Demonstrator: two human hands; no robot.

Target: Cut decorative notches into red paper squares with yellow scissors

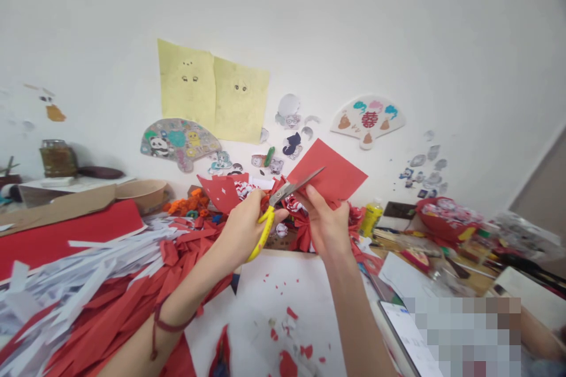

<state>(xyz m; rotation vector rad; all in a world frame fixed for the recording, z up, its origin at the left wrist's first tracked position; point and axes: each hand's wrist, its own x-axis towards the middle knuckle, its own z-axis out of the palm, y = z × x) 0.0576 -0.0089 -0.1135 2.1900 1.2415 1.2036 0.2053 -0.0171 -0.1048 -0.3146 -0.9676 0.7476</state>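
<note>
Yellow-handled scissors (pixel 266 232) are gripped in my left hand (pixel 239 228), fingers wrapped about the handles. Their metal blades point up and to the right, across the lower left part of a square of red paper (pixel 332 168). My right hand (pixel 328 225) pinches that paper at its lower edge, thumb and fingers close to the blades. The paper stands tilted in front of the wall. Whether the blades are cutting into it I cannot tell. Below both hands lies a white sheet (pixel 260 283) with small red paper scraps (pixel 288 363) on it.
Red paper strips (pixel 110 321) and white strips (pixel 95 259) are heaped at the left. A yellow bottle (pixel 370 219) stands right of my right hand. A phone (pixel 400 336) lies at lower right beside a blurred-out patch. Fan-shaped pictures (pixel 368 120) hang on the wall.
</note>
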